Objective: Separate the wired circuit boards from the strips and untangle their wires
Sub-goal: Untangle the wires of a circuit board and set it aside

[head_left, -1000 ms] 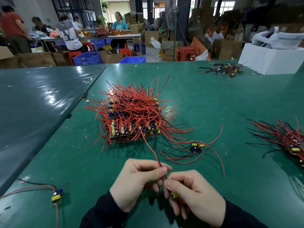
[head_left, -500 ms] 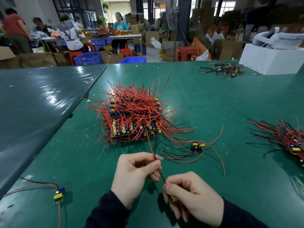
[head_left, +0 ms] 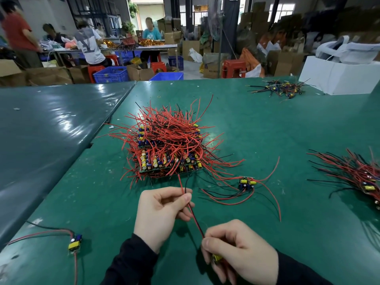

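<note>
Our right hand (head_left: 236,249) grips 1 small board (head_left: 217,258) while our left hand (head_left: 162,212) pinches its wires (head_left: 195,219), which run up-left toward the pile (head_left: 166,145) just beyond our left.

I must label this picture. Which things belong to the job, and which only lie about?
Job: left hand pinching the wire pair; right hand holding the small board; central tangled pile.

Lying about: single board; near-left board; right pile; far pile; white box.
</note>
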Tool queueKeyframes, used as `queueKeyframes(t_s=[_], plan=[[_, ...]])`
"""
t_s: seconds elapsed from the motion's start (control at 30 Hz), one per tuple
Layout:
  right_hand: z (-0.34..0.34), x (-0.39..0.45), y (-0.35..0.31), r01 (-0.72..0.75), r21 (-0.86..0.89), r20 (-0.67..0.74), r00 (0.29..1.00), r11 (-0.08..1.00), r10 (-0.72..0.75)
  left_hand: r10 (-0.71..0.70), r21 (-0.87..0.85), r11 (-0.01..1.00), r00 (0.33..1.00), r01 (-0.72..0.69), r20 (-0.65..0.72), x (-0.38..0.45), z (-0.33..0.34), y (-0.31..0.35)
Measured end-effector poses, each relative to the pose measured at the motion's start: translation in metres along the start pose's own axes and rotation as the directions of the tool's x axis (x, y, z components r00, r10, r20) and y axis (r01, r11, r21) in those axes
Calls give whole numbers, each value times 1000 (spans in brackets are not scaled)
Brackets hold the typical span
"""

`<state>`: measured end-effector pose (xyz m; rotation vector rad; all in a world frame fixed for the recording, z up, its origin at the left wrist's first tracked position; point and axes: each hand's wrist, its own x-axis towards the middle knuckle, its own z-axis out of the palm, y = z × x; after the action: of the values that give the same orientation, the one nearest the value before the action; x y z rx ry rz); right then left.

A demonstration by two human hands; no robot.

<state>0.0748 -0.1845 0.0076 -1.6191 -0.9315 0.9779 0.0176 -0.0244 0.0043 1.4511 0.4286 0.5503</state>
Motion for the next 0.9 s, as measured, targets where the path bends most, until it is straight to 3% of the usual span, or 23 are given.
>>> queueKeyframes(t_s=[0.47,0.6,0.73,0.9], plan=[[3,-4,-3,35,-103,34,999,994,-32,69,72,996,988,-59,-138,6,-11,4],[3,-3,-2,37,-130,43,999,991,-31,1,-4,1000,992,-1,-124,7,-13,8],[3,-3,-1,27,-105,51,998,994,-22,-167,-180,972,983,152,-74,8,-16,12],[-7,-1,-5,-41,191,176,984,981,7,-296,-369,877,951,307,87,9,-24,20]])
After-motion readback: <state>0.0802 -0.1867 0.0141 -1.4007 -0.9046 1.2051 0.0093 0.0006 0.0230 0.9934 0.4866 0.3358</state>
